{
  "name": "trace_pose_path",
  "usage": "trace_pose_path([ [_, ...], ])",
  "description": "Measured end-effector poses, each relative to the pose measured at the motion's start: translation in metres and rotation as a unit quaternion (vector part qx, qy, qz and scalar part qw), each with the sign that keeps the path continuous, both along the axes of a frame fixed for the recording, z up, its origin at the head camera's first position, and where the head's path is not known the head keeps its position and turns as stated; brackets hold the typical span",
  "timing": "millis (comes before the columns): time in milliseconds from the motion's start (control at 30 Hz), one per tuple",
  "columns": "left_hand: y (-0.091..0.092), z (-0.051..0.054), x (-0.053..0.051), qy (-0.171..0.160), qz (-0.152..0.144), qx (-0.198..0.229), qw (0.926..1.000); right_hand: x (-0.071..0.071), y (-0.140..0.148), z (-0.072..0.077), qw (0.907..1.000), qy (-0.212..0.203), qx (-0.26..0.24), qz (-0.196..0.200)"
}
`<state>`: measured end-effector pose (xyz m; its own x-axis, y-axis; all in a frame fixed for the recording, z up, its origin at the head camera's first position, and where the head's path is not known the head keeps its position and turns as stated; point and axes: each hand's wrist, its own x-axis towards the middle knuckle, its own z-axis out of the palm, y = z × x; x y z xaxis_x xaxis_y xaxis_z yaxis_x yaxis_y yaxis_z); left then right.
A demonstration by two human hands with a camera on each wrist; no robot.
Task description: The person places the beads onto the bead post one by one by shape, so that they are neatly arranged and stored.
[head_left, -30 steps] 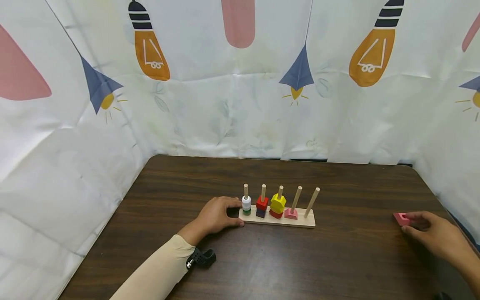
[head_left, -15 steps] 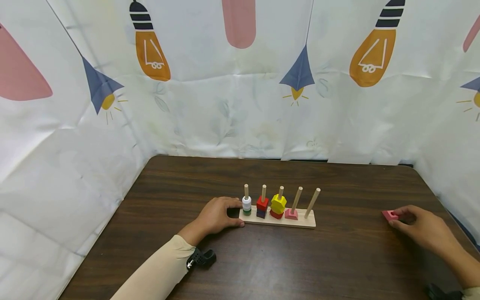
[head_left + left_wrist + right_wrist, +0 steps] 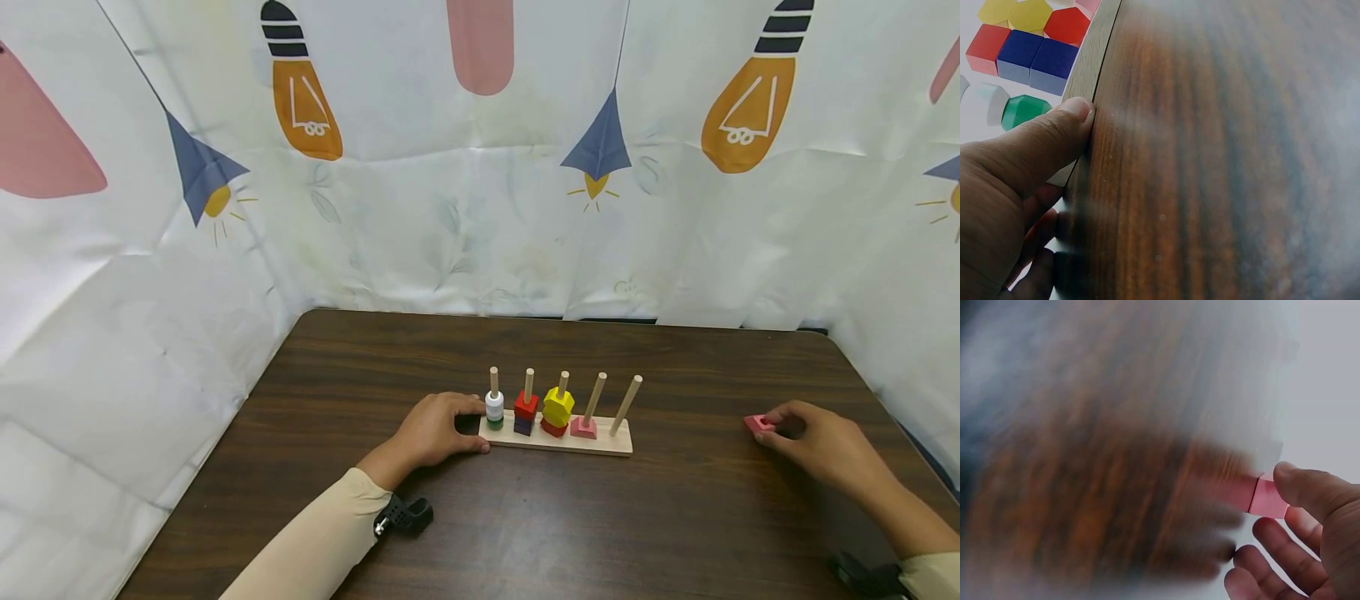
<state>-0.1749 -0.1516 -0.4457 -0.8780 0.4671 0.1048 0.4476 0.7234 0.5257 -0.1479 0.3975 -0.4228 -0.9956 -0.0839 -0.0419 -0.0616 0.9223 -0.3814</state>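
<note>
A wooden peg board (image 3: pixel 555 444) with upright pegs stands mid-table. Its left peg carries white and green beads (image 3: pixel 494 407), followed by red and dark blue cubes (image 3: pixel 526 407), then yellow and red hexagonal blocks (image 3: pixel 558 408). The fourth peg bears one pink block (image 3: pixel 583 427); the rightmost peg (image 3: pixel 626 406) is bare. My left hand (image 3: pixel 431 431) grips the board's left end, its thumb (image 3: pixel 1076 111) on the front edge in the left wrist view. At the right, my right hand (image 3: pixel 825 446) pinches another pink block (image 3: pixel 1269 497) between thumb and fingers, apart from the board.
A dark brown wood-grain table (image 3: pixel 637 525) lies under everything. White printed cloth (image 3: pixel 480 225) hangs along the back and both sides. Black wrist devices (image 3: pixel 405 517) are on both wrists.
My right hand has moved left across the table with the pink block pinched in it. The left hand keeps its grip on the peg board, which has stayed put.
</note>
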Motion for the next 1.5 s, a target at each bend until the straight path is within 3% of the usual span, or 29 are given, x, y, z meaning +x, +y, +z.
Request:
trace_pose_path([
  [400, 0.001, 0.0, -0.001, -0.005, 0.005, -0.005, 1.0, -0.01, -0.023, -0.003, 0.9988, 0.037, -0.007, 0.031],
  [633, 0.001, 0.0, -0.002, -0.004, 0.004, -0.006, 1.0, -0.013, -0.047, 0.005, 0.9967, 0.05, -0.02, 0.06],
  [867, 0.001, -0.001, -0.002, -0.002, 0.002, -0.006, 1.0, -0.014, -0.067, 0.02, 0.9923, 0.076, -0.027, 0.095],
  [1133, 0.001, -0.001, -0.001, -0.001, 0.004, -0.006, 1.0, -0.01, -0.088, 0.049, 0.9875, 0.096, -0.039, 0.119],
  [1500, 0.0, 0.0, 0.0, -0.002, 0.004, -0.002, 1.0, -0.002, -0.099, 0.081, 0.9814, 0.119, -0.045, 0.143],
])
